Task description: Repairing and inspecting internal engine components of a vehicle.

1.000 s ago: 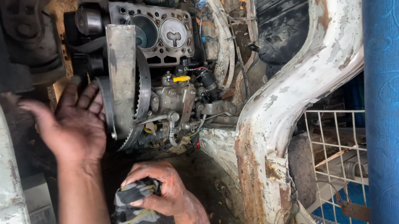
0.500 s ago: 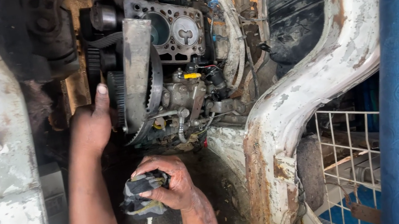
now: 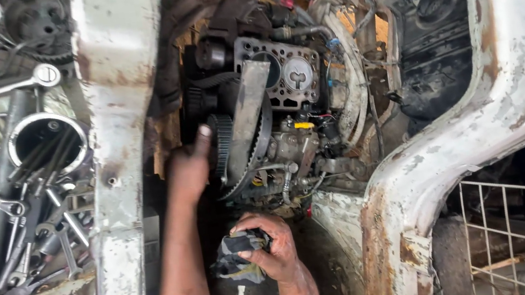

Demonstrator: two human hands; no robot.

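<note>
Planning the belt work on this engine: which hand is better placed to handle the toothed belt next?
Probably the left hand: its fingers already rest against the toothed belt at the engine's side. The right hand sits lower, its grip full with a dark rag.

Two bare forearms rise from the bottom edge of the frame, just left of centre; the left arm runs up from the lower left of centre, long and nearly straight, leaning slightly to the right; the left hand (image 3: 188,168) sits near the middle of the frame, back of the hand facing the camera, fingers reaching up and to the right with one pale fingertip showing at the top; the right forearm is shorter in view, entering at bottom centre; the right hand (image 3: 271,243) lies below and to the right of the left, fingers curled inward in a closed grasp, skin smeared dark with grime.
</note>
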